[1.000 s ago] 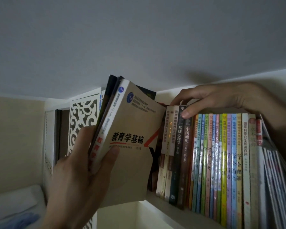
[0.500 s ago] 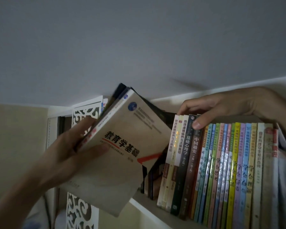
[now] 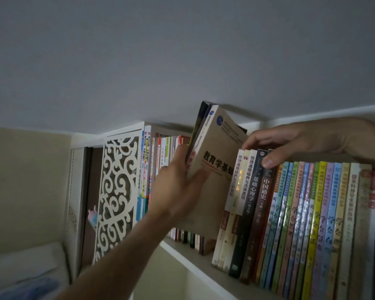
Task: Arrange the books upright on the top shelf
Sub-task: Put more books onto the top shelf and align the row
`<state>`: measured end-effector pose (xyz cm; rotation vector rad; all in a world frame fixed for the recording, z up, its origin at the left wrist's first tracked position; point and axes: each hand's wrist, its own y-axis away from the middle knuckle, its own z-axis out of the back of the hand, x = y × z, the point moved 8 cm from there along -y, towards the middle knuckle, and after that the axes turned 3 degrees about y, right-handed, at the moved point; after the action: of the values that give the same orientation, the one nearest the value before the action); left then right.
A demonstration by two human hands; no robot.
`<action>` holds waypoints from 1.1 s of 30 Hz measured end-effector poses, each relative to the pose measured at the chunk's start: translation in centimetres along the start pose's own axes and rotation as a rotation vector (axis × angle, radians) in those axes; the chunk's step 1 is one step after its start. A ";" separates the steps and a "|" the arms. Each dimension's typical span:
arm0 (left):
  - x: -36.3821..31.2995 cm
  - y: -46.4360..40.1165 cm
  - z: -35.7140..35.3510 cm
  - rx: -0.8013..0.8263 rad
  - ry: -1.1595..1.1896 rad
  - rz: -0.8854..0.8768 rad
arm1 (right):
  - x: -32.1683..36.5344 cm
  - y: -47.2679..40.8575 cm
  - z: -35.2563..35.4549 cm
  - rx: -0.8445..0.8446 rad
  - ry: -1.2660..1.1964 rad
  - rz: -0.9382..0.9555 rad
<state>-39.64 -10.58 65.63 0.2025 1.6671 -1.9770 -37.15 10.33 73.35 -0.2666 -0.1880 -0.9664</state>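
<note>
My left hand (image 3: 178, 182) grips a small stack of books by their spines; the front one is a tan book (image 3: 214, 169) with dark Chinese lettering. The stack stands nearly upright on the top shelf (image 3: 195, 259), its right edge tucked behind the row of upright books (image 3: 290, 217). My right hand (image 3: 299, 141) rests on top of that row, thumb pressing a dark spine and fingers over the leftmost books. The row's spines run from cream and black at the left to several pastel ones at the right.
More upright books (image 3: 160, 152) stand further left on the shelf, behind my left hand. A white fretwork panel (image 3: 117, 191) closes the shelf's left end. The ceiling (image 3: 182, 61) hangs close above the book tops. A beige wall (image 3: 26, 180) lies at left.
My left hand has swung the tilted stack upright and pushed it right, onto the shelf against the row. The view has shifted left, revealing more books. My right hand stays on the row.
</note>
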 end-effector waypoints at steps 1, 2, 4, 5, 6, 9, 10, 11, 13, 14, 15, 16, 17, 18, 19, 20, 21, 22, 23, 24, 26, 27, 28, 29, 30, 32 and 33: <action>-0.2 0.6 -0.6 -0.044 0.036 -0.040 | -0.1 0.1 0.0 -0.006 0.005 -0.005; 0.2 1.4 -1.1 -0.103 0.093 -0.061 | -0.2 0.0 0.1 -0.007 0.015 -0.008; 1.8 3.1 -2.6 -0.161 0.277 -0.018 | -0.3 0.0 0.1 -0.013 0.006 -0.015; 2.7 4.0 -3.7 -0.151 0.380 0.041 | -0.3 0.0 0.1 -0.015 0.000 -0.020; 3.5 4.7 -4.9 -0.134 0.424 0.085 | -0.3 -0.1 0.2 -0.013 -0.012 -0.025; 3.5 6.0 -6.9 -0.138 0.030 0.008 | -0.4 -0.1 -0.1 0.025 -0.055 -0.035; 2.7 6.2 -6.8 -0.160 -0.189 -0.038 | -0.5 0.0 -0.2 0.028 -0.059 -0.041; 1.7 6.2 -6.6 -0.163 -0.350 -0.062 | -0.5 0.0 -0.2 0.025 -0.060 -0.044; 0.7 5.7 -6.2 -0.130 -0.536 -0.069 | -0.5 0.0 -0.1 0.017 -0.082 -0.048; 0.4 5.3 -5.6 -0.124 -0.604 -0.062 | -0.5 0.0 -0.1 0.017 -0.098 -0.049; 0.4 4.7 -4.8 -0.157 -0.644 -0.067 | -0.4 0.0 -0.1 0.021 -0.111 -0.044; 0.1 4.1 -4.2 -0.214 -0.625 -0.090 | -0.3 0.1 -0.2 0.024 -0.112 -0.034; -0.6 3.3 -3.6 -0.279 -0.546 -0.162 | -0.3 0.2 -0.1 0.019 -0.102 -0.023; -1.6 2.6 -3.3 -0.342 -0.416 -0.287 | -0.3 0.2 0.0 0.010 -0.085 -0.013; -2.4 1.8 -3.7 -0.359 -0.240 -0.412 | -0.2 0.1 0.0 0.004 -0.069 -0.004; -2.7 1.1 -4.6 -0.308 -0.085 -0.465 | -0.2 -0.1 0.1 -0.002 -0.069 -0.003; -2.6 0.7 -5.8 -0.253 -0.033 -0.499 | -0.2 -0.1 0.2 -0.016 -0.077 -0.006; -2.0 0.4 -6.7 -0.240 -0.068 -0.532 | -0.4 -0.2 0.4 -0.040 -0.067 -0.008; -1.3 0.2 -7.3 -0.251 -0.134 -0.538 | -0.6 -0.4 0.6 -0.069 -0.033 -0.012; -0.2 -0.2 -7.4 -0.264 -0.179 -0.458 | -0.8 -0.6 0.7 -0.095 0.014 -0.022; 1.7 -1.1 -7.1 -0.263 -0.211 -0.287 | -0.5 -1.6 0.4 -0.119 0.059 -0.058; 2.0 -1.3 -6.8 -0.270 -0.213 -0.280 | -0.3 -2.4 0.1 -0.136 0.081 -0.072; 1.9 -1.2 -6.5 -0.276 -0.206 -0.294 | -0.2 -3.2 0.2 -0.177 0.119 -0.088; 1.8 -1.1 -6.4 -0.274 -0.191 -0.313 | -0.3 -3.8 0.6 -0.233 0.139 -0.112; 1.5 -0.8 -6.4 -0.265 -0.164 -0.334 | -0.8 -4.4 1.1 -0.294 0.106 -0.140; 0.7 0.3 -7.0 -0.216 -0.060 -0.394 | -2.3 -5.0 2.0 -0.393 -0.059 -0.189; 0.3 1.0 -7.5 -0.180 -0.007 -0.431 | -3.1 -5.0 2.3 -0.404 -0.122 -0.208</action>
<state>-41.07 -3.63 62.94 -0.2513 2.0007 -2.0998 -43.12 10.81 75.37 -0.6887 -0.1323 -1.1927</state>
